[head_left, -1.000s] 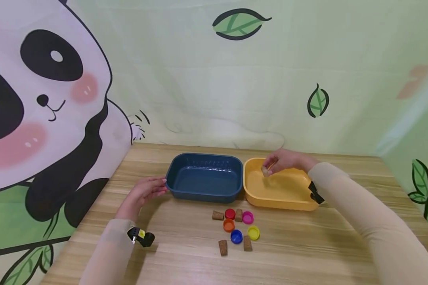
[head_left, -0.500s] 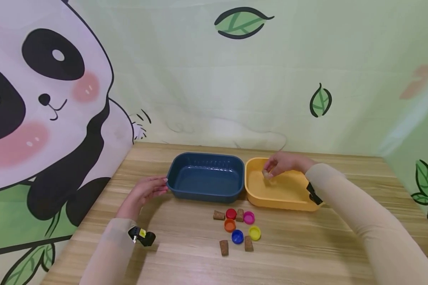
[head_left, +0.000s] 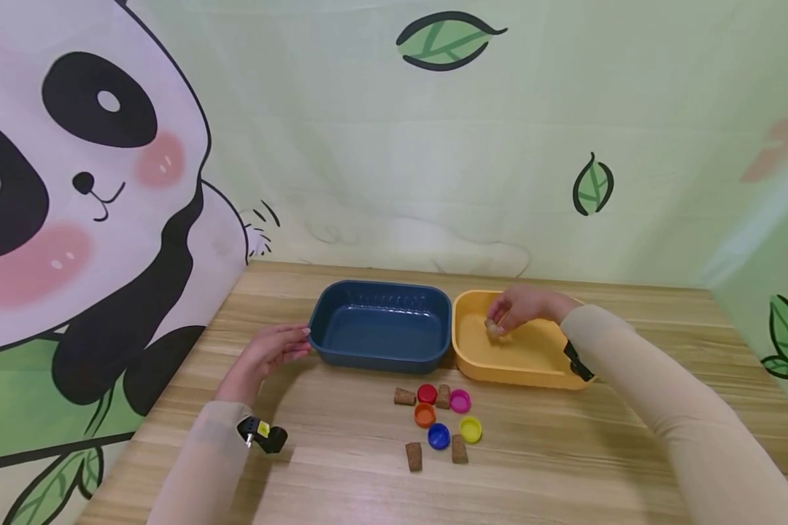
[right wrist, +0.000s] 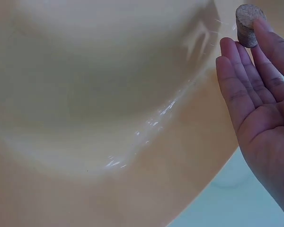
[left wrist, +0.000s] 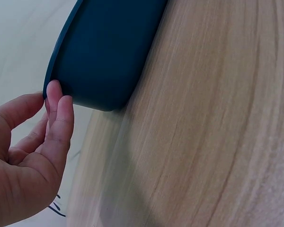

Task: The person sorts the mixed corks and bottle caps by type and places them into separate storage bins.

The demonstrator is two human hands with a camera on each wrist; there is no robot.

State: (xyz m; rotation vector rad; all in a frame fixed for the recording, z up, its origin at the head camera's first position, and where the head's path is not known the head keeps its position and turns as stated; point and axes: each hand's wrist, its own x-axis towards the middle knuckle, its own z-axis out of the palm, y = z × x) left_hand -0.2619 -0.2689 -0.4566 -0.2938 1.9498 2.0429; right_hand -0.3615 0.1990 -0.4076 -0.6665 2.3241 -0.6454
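My right hand [head_left: 517, 306] is low inside the yellow tub [head_left: 519, 376] and pinches a cork [head_left: 493, 327] at its fingertips. In the right wrist view the cork [right wrist: 248, 24] sits at the tips of my fingers [right wrist: 241, 90], just above the tub's inner wall [right wrist: 109, 94]. My left hand [head_left: 269, 354] rests on the table with its fingertips [left wrist: 57, 101] touching the left end of the dark blue tub [head_left: 381, 359], whose corner [left wrist: 109, 52] fills the left wrist view. Nothing lies in the blue tub.
On the wooden table in front of the tubs lie several corks [head_left: 414, 456] and several coloured bottle caps, among them red [head_left: 427, 394], blue [head_left: 438, 436] and yellow [head_left: 470, 429]. A panda-and-leaf backdrop closes the back and left.
My right hand has sunk lower into the yellow tub with the cork. The left hand has stayed at the blue tub.
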